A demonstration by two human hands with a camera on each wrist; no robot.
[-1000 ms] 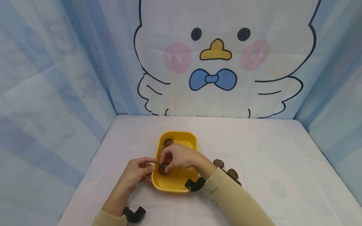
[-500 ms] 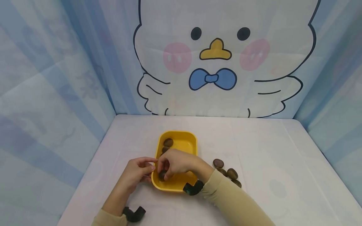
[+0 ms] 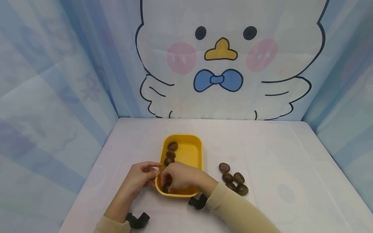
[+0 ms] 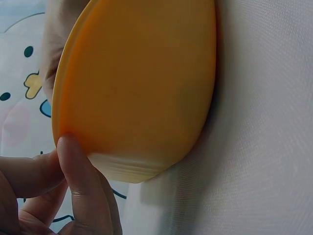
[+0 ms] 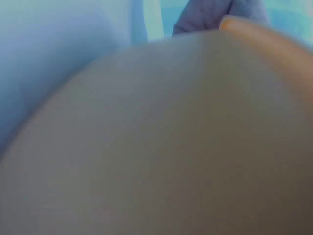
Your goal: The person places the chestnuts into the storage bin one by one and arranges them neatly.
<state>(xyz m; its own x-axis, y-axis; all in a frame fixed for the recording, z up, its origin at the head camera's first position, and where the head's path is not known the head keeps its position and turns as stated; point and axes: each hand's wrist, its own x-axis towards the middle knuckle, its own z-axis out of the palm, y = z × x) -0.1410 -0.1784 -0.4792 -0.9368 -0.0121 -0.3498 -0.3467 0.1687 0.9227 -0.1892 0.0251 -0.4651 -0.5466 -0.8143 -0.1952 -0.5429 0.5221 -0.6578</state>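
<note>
In the head view, a yellow tray [image 3: 198,152] stands on the table with a column of smooth, brown, chestnut-like ovals [image 3: 170,154] along its left wall. My right hand [image 3: 185,176] reaches into the tray's near left corner. Its thumb and fingers pinch another chestnut-like oval [image 3: 166,188], partly covered by the fingers. At the left side, my left hand [image 3: 141,176] holds the tray's rim with thumb and fingertips. Up close in the left wrist view, its fingers [image 4: 80,181] touch the tray wall [image 4: 142,88] just under the lip. A blurred sleeve fills most of the right wrist view.
Several more brown ovals [image 3: 227,177] lie in a loose group on the table right of the tray, beside the right forearm. Black curved wrist mounts [image 3: 138,220] stick out at both cuffs. A cartoon-printed curtain [image 3: 218,103] closes off the table's far side.
My right hand has moved toward me along the tray's left wall with the brown oval, uncovering the ovals behind it. More of the group on the right shows. The left hand stays at the rim.
</note>
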